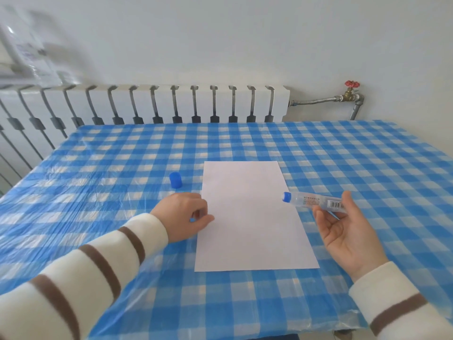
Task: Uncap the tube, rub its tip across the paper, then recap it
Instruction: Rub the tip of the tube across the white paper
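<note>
A white paper sheet (252, 217) lies flat on the checked table. My right hand (348, 231), palm up to the right of the sheet, pinches a clear tube (316, 201) with a barcode label. The tube's blue tip (286, 196) points left and hovers above the paper's right edge. The loose blue cap (175, 180) stands upright on the cloth, left of the paper's upper part. My left hand (186, 215) rests on the table at the paper's left edge, fingers loosely curled, thumb touching the sheet and holding nothing.
The blue-and-white checked plastic cloth (343, 155) covers the whole table. A white radiator (147, 104) runs along the wall behind the table's far edge, and a pipe with a red valve (351, 90) sits at the back right.
</note>
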The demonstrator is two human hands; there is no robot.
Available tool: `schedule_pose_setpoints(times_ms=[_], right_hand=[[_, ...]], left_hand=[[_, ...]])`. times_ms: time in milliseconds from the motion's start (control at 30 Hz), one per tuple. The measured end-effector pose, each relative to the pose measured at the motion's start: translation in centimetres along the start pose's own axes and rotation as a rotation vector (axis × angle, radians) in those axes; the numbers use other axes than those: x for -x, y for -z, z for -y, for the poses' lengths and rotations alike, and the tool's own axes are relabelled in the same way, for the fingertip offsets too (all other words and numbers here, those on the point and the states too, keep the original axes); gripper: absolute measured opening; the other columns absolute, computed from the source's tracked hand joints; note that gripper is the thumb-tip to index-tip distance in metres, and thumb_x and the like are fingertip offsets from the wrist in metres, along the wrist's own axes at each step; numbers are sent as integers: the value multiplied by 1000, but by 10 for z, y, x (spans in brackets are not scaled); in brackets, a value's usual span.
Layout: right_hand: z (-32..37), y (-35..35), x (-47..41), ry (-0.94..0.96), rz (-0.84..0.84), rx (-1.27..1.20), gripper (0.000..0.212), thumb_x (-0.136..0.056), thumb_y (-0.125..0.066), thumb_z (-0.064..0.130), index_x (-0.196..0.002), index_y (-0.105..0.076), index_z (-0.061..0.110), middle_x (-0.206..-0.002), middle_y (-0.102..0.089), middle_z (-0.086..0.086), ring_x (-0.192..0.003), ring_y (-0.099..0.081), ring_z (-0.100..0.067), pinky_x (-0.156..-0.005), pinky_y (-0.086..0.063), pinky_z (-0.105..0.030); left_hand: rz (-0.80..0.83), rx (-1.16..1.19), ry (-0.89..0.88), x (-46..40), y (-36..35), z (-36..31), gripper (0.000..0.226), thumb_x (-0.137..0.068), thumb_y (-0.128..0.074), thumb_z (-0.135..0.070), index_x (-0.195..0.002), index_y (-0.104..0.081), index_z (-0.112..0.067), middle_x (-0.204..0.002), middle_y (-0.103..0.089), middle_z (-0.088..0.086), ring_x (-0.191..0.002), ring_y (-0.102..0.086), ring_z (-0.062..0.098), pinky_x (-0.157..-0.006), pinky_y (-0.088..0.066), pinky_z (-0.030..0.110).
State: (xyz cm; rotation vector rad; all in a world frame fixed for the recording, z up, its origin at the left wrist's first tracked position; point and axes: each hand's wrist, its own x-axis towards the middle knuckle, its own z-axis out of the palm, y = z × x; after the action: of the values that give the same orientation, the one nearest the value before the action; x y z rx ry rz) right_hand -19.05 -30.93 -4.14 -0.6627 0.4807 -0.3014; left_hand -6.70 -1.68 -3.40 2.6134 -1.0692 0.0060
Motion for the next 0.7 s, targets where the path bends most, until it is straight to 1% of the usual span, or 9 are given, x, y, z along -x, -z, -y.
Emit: schedule_pose_setpoints(times_ms=[133,267,333,400,467,533,600,700], right_hand=[[-2,4,-7,-6,21,0,41,-78,-68,42,-100,-59,9,-90,-76,-17,-74,-73,-17,-55,-57,-19],[-5,7,-13,-24,40,-11,38,-79,-66,42,-98,-61,9,-90,-76,-16,-73,-73,-17,-54,-57,-19],[-5,9,-14,-35,52,-19,38,-79,-65,42,-98,-61,9,-90,-76,-16,-73,-73,-17,-54,-57,-19],[-5,10,-15,-42,64,-26,40,-79,-65,43,-98,-61,9,-91,-75,-17,-71,-73,-17,-54,-57,-19],[-5,11,-15,-47,70,-25,41,-78,-64,43,-98,-62,7,-91,-75,-17,-70,-72,-16,-54,-57,-19],[-5,11,-15,-53,63,-24,42,-78,-64,43,-99,-63,7,-92,-74,-17,-70,-72,-17,-53,-57,-19],[-5,11,-15,-54,49,-31,41,-78,-63,42,-100,-62,8,-92,-74,-17,-69,-72,-17,-52,-57,-20],[-4,11,-16,-58,34,-43,41,-78,-62,42,-100,-61,9,-87,-75,-15,-65,-72,-16,-50,-56,-19]], left_hand=[[13,47,51,-29,0,2,20,-86,-55,-39,-79,-58,-21,-83,-55,-9,-76,-55,12,-74,-49,30],[-25,102,111,-72,3,9,14,-86,-56,-34,-90,-61,-22,-90,-51,-7,-85,-53,13,-78,-44,27],[-43,115,149,-96,3,13,18,-87,-56,-32,-99,-62,-19,-96,-51,-4,-89,-53,16,-81,-44,29],[-35,112,195,-118,1,17,24,-89,-54,-30,-109,-60,-18,-109,-52,1,-96,-53,19,-87,-44,33],[-9,73,231,-137,-3,19,31,-91,-50,-29,-120,-54,-18,-126,-49,3,-104,-52,22,-92,-43,37],[35,0,251,-152,-10,19,39,-93,-45,-28,-131,-45,-18,-137,-42,4,-115,-48,26,-97,-40,40],[83,-86,265,-164,-17,17,45,-94,-43,-28,-137,-35,-18,-142,-38,4,-122,-43,27,-102,-35,43],[143,-156,284,-174,-24,16,52,-92,-44,-32,-140,-26,-19,-144,-35,4,-126,-39,27,-106,-29,47]])
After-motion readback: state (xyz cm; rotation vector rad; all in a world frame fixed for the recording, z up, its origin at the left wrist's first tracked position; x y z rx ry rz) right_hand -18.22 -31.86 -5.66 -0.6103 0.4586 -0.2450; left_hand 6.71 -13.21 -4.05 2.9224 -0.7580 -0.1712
